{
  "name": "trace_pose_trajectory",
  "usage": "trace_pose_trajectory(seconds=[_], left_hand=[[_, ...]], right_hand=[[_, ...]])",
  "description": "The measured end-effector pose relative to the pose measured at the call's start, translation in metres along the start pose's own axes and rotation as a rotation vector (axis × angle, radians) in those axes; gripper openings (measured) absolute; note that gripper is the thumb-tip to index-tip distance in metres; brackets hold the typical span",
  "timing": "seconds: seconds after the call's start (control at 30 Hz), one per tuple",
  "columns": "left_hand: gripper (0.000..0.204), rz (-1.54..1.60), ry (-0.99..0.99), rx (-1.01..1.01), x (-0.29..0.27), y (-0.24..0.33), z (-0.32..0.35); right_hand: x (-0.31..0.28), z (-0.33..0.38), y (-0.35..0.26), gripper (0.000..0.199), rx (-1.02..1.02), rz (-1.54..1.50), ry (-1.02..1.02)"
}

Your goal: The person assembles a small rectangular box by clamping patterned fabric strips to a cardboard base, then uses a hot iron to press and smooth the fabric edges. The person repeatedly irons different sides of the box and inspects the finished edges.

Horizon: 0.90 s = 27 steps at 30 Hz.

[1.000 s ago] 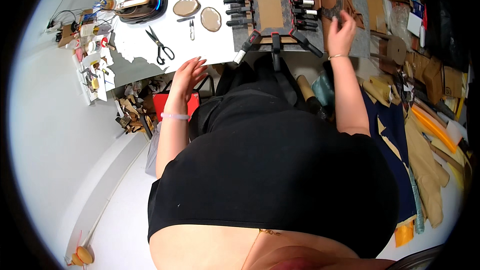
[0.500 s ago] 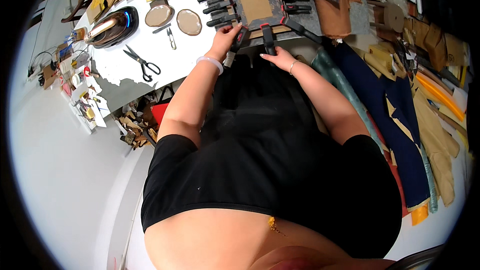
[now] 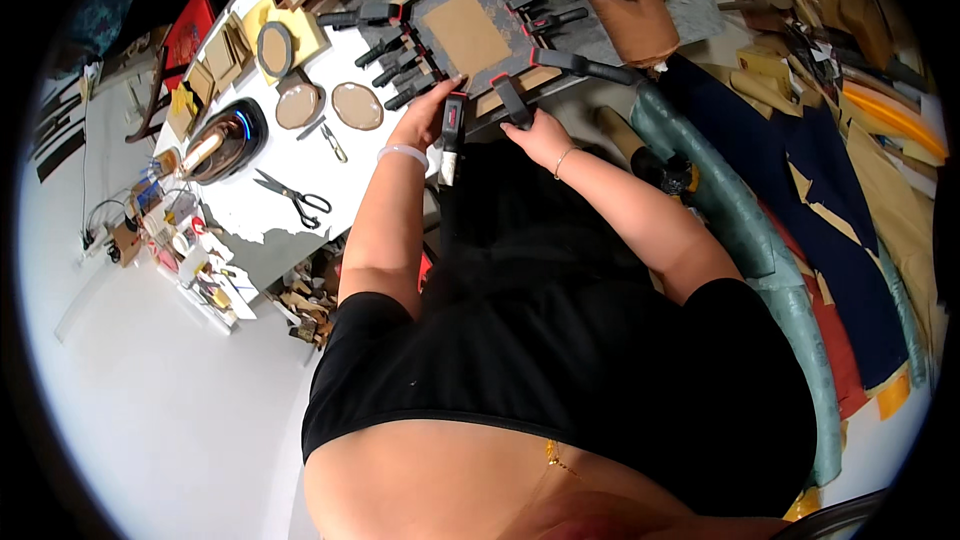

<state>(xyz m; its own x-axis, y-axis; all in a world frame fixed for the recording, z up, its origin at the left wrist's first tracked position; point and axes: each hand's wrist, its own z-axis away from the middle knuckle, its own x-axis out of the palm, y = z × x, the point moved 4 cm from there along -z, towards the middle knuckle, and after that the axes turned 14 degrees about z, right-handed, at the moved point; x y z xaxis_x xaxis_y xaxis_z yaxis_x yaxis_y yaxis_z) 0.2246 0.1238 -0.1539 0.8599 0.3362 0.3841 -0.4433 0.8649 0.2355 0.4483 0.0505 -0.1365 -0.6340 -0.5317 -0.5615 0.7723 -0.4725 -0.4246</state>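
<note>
A square grey patterned panel with a tan middle (image 3: 467, 30) lies at the table's front edge, ringed by several black spring clamps with red pads. My left hand (image 3: 425, 118) grips its near-left corner; the thumb lies at the panel's rim and the other fingers are partly hidden. Right beside that hand, a black clamp with a white handle end (image 3: 452, 130) sticks out toward me. My right hand (image 3: 543, 140) is closed around the handle of another black clamp (image 3: 511, 97) on the near edge.
On the white tabletop (image 3: 240, 205) at left are black scissors (image 3: 292, 197), a small pair of snips (image 3: 334, 143), oval brown pieces (image 3: 357, 106) and a dark iron-like appliance (image 3: 225, 140). Rolled and folded material (image 3: 790, 290) fills the right side; a brown roll (image 3: 640, 25) lies beyond the panel.
My view has turned, so the table and panel appear tilted and shifted left. Both hands stay at the panel's near edge, each a little lower in the picture.
</note>
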Motion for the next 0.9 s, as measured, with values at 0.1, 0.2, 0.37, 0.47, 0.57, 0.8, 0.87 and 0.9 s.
trace_pose_trajectory(seconds=[0.1,0.2,0.37,0.47,0.57,0.8,0.87,0.9], left_hand=[[0.035,0.025,-0.01,0.02,-0.006,-0.013,-0.009],[0.036,0.001,0.042,0.073,0.003,-0.025,0.011],[0.03,0.068,0.073,0.15,0.001,-0.05,0.046],[0.029,0.074,0.114,0.168,0.004,-0.053,0.073],[0.028,0.115,0.149,0.191,0.002,-0.06,0.094],[0.025,0.134,0.279,0.335,0.017,-0.062,0.142],[0.019,0.191,0.303,0.377,0.026,-0.06,0.154],[0.021,0.242,0.285,0.403,0.031,-0.059,0.162]], right_hand=[[-0.008,0.002,0.008,0.057,-0.039,0.026,0.013],[-0.018,0.02,0.013,0.054,-0.078,0.007,-0.023],[-0.015,0.044,0.023,0.053,-0.123,-0.018,-0.169],[-0.016,0.057,0.018,0.048,-0.202,-0.079,-0.175],[-0.01,0.067,0.016,0.048,-0.249,-0.117,-0.205],[-0.022,0.074,0.006,0.047,-0.412,-0.074,-0.274],[-0.026,0.072,0.003,0.046,-0.473,-0.1,-0.256],[-0.029,0.071,0.0,0.046,-0.514,-0.111,-0.214]])
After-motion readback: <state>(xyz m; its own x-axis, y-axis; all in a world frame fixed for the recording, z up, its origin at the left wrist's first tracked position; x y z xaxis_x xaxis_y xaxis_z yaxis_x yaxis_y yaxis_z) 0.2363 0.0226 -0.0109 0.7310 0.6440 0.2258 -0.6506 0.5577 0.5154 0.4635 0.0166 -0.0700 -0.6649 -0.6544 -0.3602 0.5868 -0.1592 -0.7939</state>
